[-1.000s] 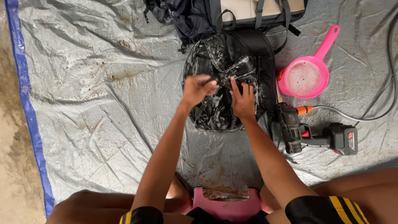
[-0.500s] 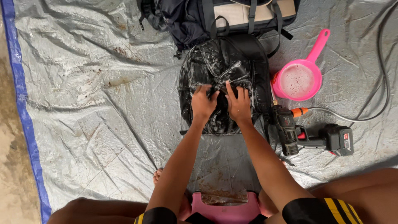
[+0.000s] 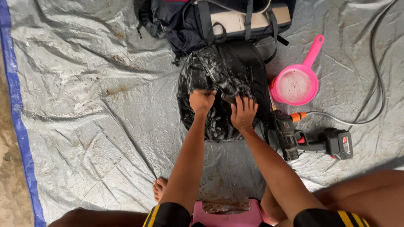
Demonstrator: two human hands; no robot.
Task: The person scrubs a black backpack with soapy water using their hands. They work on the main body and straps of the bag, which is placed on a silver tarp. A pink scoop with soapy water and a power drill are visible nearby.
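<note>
A grey tarp (image 3: 92, 126) with a blue edge is spread over the ground, and everything is laid out on it. A bare foot (image 3: 160, 188) is seen on the tarp below and left of the left hand.

The left hand (image 3: 202, 101) is closed into a fist, clamped on a fold of the black backpack (image 3: 219, 71). The backpack lies flat on the tarp, wet and streaked with white suds, directly under both hands and reaching up beyond them. Just past its top edge, above the hands, a second bag (image 3: 189, 21) in dark navy is seen, touching or overlapping the black one.

The right hand (image 3: 243, 112) is set just beside the left, fingers together and curled, pressed down on the backpack; something small and dark is gripped under the fingertips, but what it is cannot be told. Below the hands, close to the body, a pink stool (image 3: 252, 218) is seen with a muddy patch on top.

To the right of the right hand, just beside the backpack, a cordless spray gun (image 3: 294, 138) with a black body lies on the tarp. Above it, up and right of the right hand, a pink dipper (image 3: 294, 86) is seen, foamy water inside, its handle pointed up and away. A grey hose (image 3: 370, 84) is run from the gun out to the right.
</note>
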